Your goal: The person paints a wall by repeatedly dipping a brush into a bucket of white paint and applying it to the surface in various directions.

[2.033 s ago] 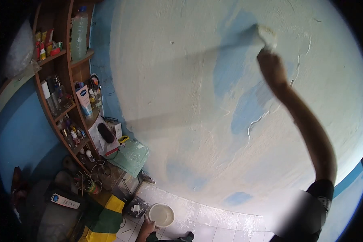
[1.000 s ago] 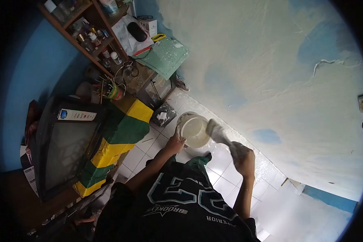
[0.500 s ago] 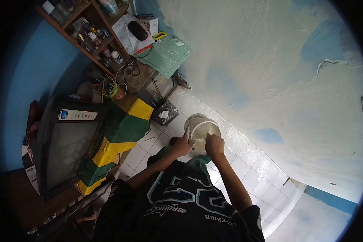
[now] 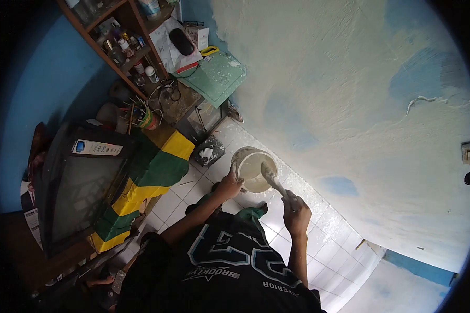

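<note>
My left hand (image 4: 230,183) is closed on the near left side of an off-white plastic bucket (image 4: 239,159), thumb at the rim. The bucket's mouth faces me, and a pale, wet-looking mix (image 4: 253,177) shows inside. In my right hand (image 4: 296,213), to the right of the bucket, the fingers are wrapped round the handle of a spatula (image 4: 271,176). Its broad, rounded end is smeared with pale paste and lies over the bucket's right rim. Whitish smears mark the fingers of both hands.
A patchy wall (image 4: 308,94) with pale coating over blue rises on the right. White floor tiles (image 4: 318,245) below carry splatters. On the left stand an old television (image 4: 83,193), a green-and-yellow cloth (image 4: 162,161), a shelf with bottles (image 4: 122,49) and a splattered dark box (image 4: 209,150).
My right hand has moved right and toward me, drawing the spatula up from inside the bucket to its rim. My left hand keeps its hold. The view has shifted slightly.
</note>
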### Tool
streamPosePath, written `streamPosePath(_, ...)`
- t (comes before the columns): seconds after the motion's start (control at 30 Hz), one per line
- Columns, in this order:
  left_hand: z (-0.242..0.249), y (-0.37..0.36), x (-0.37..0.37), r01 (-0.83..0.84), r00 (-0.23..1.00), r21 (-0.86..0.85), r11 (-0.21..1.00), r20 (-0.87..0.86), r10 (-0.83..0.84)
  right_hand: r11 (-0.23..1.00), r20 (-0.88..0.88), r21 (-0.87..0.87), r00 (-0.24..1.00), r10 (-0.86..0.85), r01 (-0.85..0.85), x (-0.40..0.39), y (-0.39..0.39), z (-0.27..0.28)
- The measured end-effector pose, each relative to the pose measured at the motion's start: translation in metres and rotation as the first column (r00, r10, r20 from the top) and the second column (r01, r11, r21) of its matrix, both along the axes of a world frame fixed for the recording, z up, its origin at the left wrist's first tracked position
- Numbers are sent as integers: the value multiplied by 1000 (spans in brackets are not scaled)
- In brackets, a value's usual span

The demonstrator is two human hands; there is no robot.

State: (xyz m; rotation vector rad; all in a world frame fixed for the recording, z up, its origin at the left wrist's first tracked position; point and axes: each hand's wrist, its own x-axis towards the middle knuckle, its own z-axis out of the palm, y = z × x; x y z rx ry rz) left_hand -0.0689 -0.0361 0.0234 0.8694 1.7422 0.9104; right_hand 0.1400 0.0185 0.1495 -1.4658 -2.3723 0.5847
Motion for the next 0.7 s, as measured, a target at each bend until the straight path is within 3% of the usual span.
streamPosePath(0.1, -27, 4, 1, -117, 942, -1, 993, 315, 112, 999, -101, -9, 994, -34, 33, 8, -7, -9)
streamPosePath(0.2, -45, 7, 1, -60, 987, 111, 992, 157, 42, 997, -89, -31, 994, -70, 67, 7, -15, -11)
streamPosePath(0.3, -7, 12, 1, -107, 940, 34, 994, 329, 90, 998, -92, -6, 993, -70, 70, 5, -17, -18)
streamPosePath(0.4, -21, 11, -1, -38, 973, 43, 998, 230, 27, 997, -83, 23, 994, -68, 70, 5, -18, -26)
streamPosePath(0.5, -8, 9, -1, -109, 912, 10, 994, 400, 96, 996, -126, 52, 990, -59, 66, 4, -21, -29)
streamPosePath(0.57, -11, 8, -2, -78, 930, -1, 997, 359, 73, 996, -56, 78, 998, -31, 36, 9, -20, -38)
streamPosePath(0.7, -1, 11, -8, -40, 923, -38, 998, 381, 52, 993, -116, 85, 991, -73, 83, 7, -23, -35)
